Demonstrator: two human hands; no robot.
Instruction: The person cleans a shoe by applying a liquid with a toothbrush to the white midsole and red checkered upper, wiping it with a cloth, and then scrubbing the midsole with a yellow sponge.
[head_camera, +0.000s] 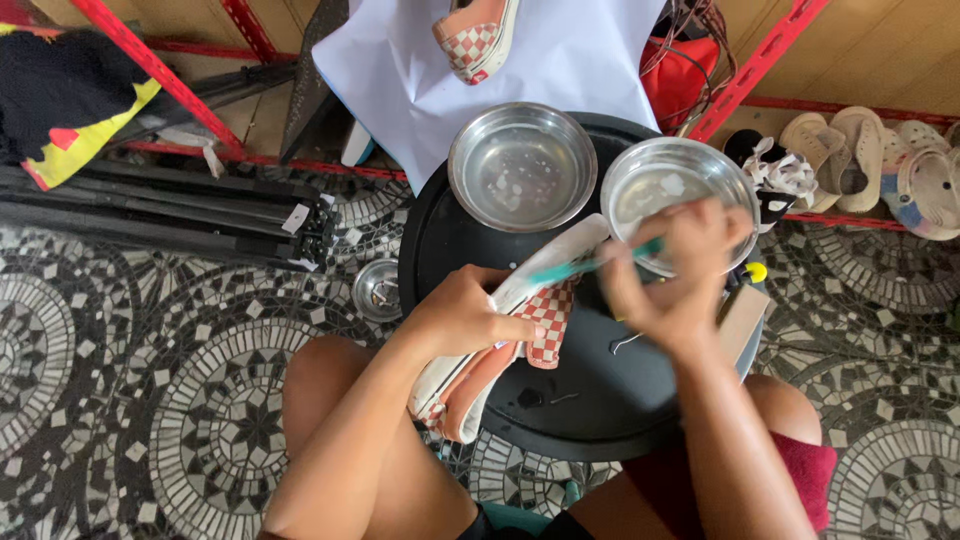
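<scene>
**Checkered slip-on shoe held over the round black table**

A round black table (590, 400) stands on the patterned mosaic floor (150, 370). On its far side sit two steel bowls, the left bowl (522, 166) and the right bowl (668, 195), side by side. Over the table's near left edge lies a pink and white checkered slip-on shoe (505, 345), tilted, sole side up. The left hand (462, 315) is clasped around its middle. The right hand (672, 275), blurred, is closed on a teal toothbrush (590, 264) whose head touches the shoe's sole rim.
</scene>
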